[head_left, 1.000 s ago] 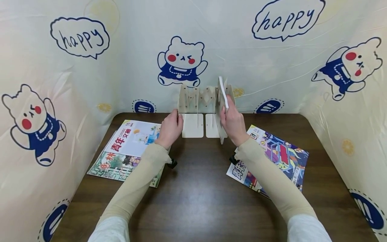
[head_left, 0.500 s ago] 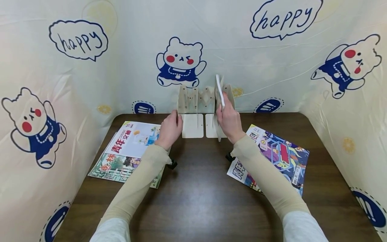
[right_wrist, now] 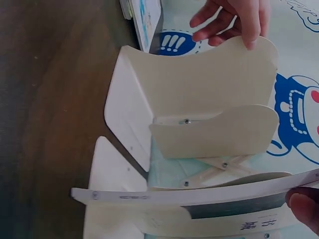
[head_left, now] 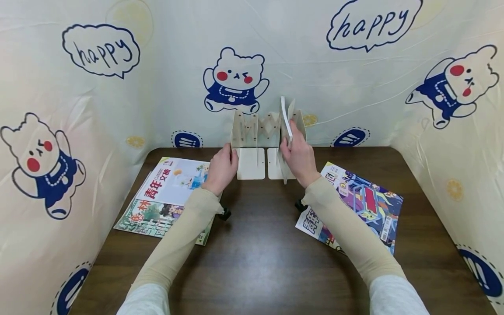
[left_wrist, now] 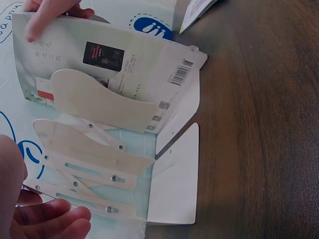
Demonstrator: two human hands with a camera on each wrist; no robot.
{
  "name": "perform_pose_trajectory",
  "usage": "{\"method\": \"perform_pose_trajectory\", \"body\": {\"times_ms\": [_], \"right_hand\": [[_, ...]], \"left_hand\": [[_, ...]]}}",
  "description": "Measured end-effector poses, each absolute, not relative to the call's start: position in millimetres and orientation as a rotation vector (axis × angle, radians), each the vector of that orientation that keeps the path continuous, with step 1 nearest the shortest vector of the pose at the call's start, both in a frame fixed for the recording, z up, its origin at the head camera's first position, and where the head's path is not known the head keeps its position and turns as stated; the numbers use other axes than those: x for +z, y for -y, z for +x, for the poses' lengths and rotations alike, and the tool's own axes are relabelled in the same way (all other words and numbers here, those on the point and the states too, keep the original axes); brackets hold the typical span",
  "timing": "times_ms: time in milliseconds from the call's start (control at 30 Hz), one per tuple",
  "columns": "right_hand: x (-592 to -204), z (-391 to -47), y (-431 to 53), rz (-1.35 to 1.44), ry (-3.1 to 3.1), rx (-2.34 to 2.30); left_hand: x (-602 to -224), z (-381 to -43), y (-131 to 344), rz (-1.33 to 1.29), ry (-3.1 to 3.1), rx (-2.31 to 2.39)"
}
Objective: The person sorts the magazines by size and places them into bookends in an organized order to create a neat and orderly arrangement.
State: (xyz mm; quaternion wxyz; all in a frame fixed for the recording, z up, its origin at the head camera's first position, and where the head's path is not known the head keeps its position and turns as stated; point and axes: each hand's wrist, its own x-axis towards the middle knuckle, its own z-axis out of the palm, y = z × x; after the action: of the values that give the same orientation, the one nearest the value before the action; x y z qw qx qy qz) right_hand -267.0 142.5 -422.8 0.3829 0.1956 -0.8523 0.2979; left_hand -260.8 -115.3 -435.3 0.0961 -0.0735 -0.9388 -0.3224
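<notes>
Held magazine (left_wrist: 149, 59): stood on edge in the right part of the cream rack (head_left: 250, 164), beside a curved divider (left_wrist: 99, 99); a slight lean to the left is shown at its top in the head view.
Right hand (head_left: 301, 159): the magazine is pinched near its far upper corner, thumb and fingers clamped on opposite faces.
Left hand (head_left: 222, 169): the left end panel (right_wrist: 209, 74) is gripped between thumb and fingers, so the rack is apparently being braced; the remaining fingers are spread apart.
Step in hand: the magazine is, by judgement, being seated in its section.
Seating: the lower edge is best brought flat onto the right base plate (left_wrist: 183, 112) before the pinch is loosened; whether it is fully down cannot be told.
Pale leaf (head_left: 292, 107): shown right of the magazine; whether it is a cover or a divider cannot be told, so snagging should be watched for.
Bracing: the end panel is best held firmly but not pulled outward, since the crossed bars (right_wrist: 224, 164) look able to slide.
Loose magazines: left pile (head_left: 171, 188) and right-hand magazine (head_left: 366, 201) are laid flat on the table (head_left: 252, 262), well clear of the rack's sections.
</notes>
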Motion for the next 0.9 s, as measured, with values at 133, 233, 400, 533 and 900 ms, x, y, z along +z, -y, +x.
{"method": "perform_pose_trajectory", "body": {"times_ms": [133, 233, 400, 533, 900], "right_hand": [[-426.6, -263.9, -143.8, 0.481, 2.257, 0.789], [-429.9, -262.8, -145.0, 0.462, 2.305, 0.781], [-433.1, -262.7, -146.2, 0.466, 2.368, 0.746], [-434.0, -262.5, -147.5, 0.458, 2.407, 0.725], [-436.5, -255.6, -153.3, 0.432, 2.457, 0.773]], "left_hand": [[-436.2, -261.4, 115.1, -0.219, 2.783, -0.946], [-436.5, -261.7, 114.8, -0.216, 2.789, -0.951], [-436.7, -261.4, 114.5, -0.209, 2.788, -0.962], [-436.2, -260.9, 114.6, -0.213, 2.774, -0.966], [-436.2, -259.8, 114.9, -0.239, 2.752, -0.959]]}}
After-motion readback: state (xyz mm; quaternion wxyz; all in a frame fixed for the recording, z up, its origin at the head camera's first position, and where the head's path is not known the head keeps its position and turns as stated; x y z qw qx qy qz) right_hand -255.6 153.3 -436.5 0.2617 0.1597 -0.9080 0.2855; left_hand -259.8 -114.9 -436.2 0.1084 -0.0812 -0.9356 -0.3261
